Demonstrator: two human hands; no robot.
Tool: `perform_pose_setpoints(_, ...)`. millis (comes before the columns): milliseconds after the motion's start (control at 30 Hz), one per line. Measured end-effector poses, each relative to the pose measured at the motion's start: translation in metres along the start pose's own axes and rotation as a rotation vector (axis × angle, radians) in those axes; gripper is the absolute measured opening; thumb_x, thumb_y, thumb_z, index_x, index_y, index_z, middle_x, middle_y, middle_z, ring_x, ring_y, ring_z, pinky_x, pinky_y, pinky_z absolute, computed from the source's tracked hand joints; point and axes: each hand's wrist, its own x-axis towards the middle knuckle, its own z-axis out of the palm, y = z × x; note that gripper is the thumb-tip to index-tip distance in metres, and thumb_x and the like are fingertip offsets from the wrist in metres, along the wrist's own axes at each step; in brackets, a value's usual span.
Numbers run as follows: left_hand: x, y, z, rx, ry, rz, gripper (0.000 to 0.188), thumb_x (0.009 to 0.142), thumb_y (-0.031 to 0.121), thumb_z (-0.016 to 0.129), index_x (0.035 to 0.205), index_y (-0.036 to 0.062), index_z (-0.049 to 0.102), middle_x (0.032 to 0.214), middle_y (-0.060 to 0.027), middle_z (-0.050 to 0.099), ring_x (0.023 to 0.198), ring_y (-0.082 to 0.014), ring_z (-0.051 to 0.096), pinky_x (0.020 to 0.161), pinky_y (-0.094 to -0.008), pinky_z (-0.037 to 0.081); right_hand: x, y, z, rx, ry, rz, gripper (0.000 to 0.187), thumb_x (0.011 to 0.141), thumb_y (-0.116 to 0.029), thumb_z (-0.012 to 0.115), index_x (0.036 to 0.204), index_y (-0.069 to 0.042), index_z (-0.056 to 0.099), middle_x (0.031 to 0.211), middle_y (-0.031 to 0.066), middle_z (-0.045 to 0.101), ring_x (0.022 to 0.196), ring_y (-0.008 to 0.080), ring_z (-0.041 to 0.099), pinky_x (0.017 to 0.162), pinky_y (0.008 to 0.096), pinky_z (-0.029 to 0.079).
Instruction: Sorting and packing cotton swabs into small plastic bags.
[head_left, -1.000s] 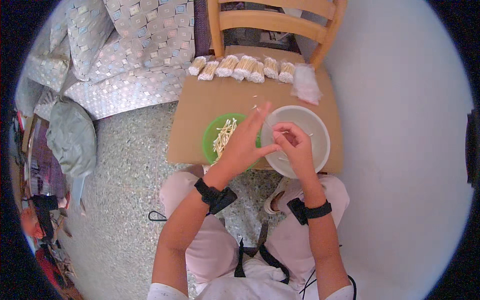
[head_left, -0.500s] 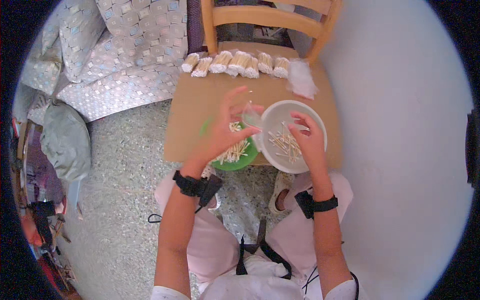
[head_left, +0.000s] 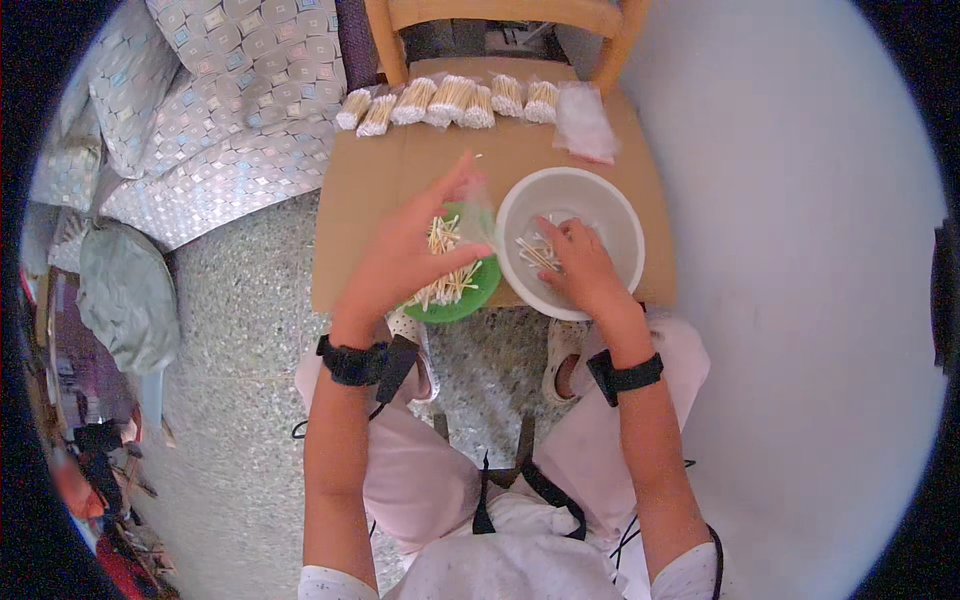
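Note:
My left hand (head_left: 405,250) hovers over a green basket (head_left: 478,304) heaped with cotton swabs (head_left: 447,285). Between its thumb and raised fingers is a small clear plastic bag (head_left: 480,215), blurred and partly lost against the basket. A swab tip seems to poke up by the fingertips. My right hand (head_left: 585,265) reaches down into a white bowl (head_left: 628,215), thumb and fingers apart over the loose cotton swabs (head_left: 535,252) there. Part of those swabs is hidden under the hand.
Along the far side of the cardboard-covered chair seat (head_left: 390,165) lies a row of bagged swab bundles (head_left: 452,97). Flat empty clear bags (head_left: 585,122) end that row. The chair's wooden backrest (head_left: 500,12) rises behind, a pale wall (head_left: 780,250) stands right, and patterned cushions (head_left: 240,110) lie left.
My right hand has lowered into the white bowl, over the swabs. The left hand still holds the bag above the green basket. The whole view has shifted slightly.

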Motion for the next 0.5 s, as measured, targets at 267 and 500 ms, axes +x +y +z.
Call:
perform_pose_setpoints(267,0.016,-0.016,0.043,0.06,-0.007,0.203,0.081,0.078,0.032,0.07,0.143,0.0064,0.028,0.143,-0.0151,0.036,0.13,-0.0298,0.038,0.109,-0.0404,0.025,0.006,0.011,0.012,0.079,0.038,-0.111,0.035,0.076,-0.009,0.059,0.111,-0.013,0.06,0.094,0.0133,0.056,0.089,0.0343,0.058,0.077,0.0442,0.048)
perform_pose_setpoints(500,0.019,-0.033,0.038,-0.293,0.222,0.098,0.057,0.098,0.046,0.026,0.142,0.0109,0.033,0.134,-0.0126,0.046,0.125,-0.0258,0.043,0.105,-0.0385,0.028,0.006,-0.003,-0.006,0.128,0.097,-0.083,0.014,0.084,-0.019,0.055,0.093,-0.01,0.062,0.09,0.0129,0.056,0.082,0.0345,0.06,0.069,0.0461,0.049)
